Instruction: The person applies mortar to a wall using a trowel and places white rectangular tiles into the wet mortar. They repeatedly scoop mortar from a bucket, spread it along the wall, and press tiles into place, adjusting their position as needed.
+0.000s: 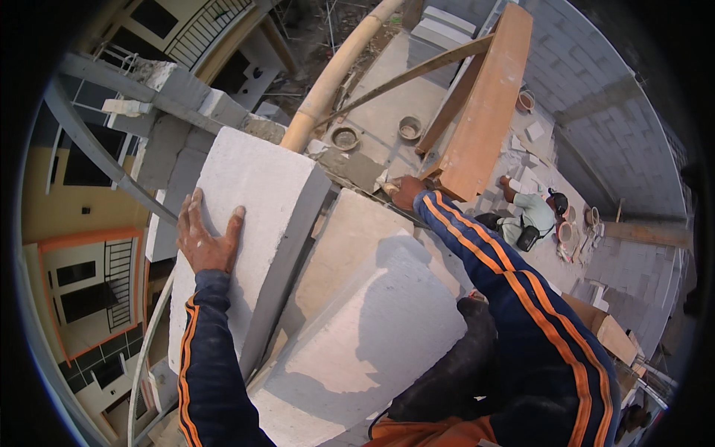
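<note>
My left hand (pixel 208 235) lies with fingers spread on top of a long white lightweight concrete block (pixel 249 175), which sits along the wall's edge. Farther off to the right, my right hand (pixel 407 192) is closed round what looks like the handle of a trowel (pixel 389 188). Its blade is hard to tell from the grey mortar (pixel 359 171) beside it. Close to my body, a second white block (pixel 372 328) lies tilted, with my shadow across it.
Past my right hand slopes a long wooden plank (pixel 488 104). Two mortar buckets (pixel 345 138) stand beyond the mortar. A bamboo pole (pixel 335 74) rises at the far side. Lower down on the right, another person (pixel 530 216) works among blocks. To the left is a drop toward houses (pixel 82 283).
</note>
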Available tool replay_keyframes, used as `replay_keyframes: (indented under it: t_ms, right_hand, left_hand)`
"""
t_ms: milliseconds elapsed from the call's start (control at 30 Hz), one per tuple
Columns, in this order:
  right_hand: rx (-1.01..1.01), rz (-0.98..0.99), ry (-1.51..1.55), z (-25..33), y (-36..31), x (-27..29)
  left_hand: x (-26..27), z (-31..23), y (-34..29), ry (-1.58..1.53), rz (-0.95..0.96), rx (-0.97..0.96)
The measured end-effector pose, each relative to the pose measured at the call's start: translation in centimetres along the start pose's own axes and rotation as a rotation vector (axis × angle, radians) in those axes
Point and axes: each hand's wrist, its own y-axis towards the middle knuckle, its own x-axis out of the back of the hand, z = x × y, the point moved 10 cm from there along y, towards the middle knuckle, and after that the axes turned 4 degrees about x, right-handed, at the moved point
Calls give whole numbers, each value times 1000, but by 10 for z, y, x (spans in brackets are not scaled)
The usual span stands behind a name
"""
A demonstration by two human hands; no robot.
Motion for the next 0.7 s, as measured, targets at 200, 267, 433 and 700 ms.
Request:
replay_keyframes:
  t_ms: [200, 267, 433, 700]
  right_hand:
    - [40, -2, 28, -19, -35, 0]
    - [18, 22, 36, -26, -45, 2]
    - [-29, 49, -91, -34, -74, 14]
    - [9, 14, -222, -43, -114, 39]
  left_hand:
    - [0, 1, -1, 12, -16, -9]
    - [0, 1, 0, 17, -21, -17]
    - [-3, 3, 1, 5, 1, -24]
    - [-6, 6, 1, 16, 34, 16]
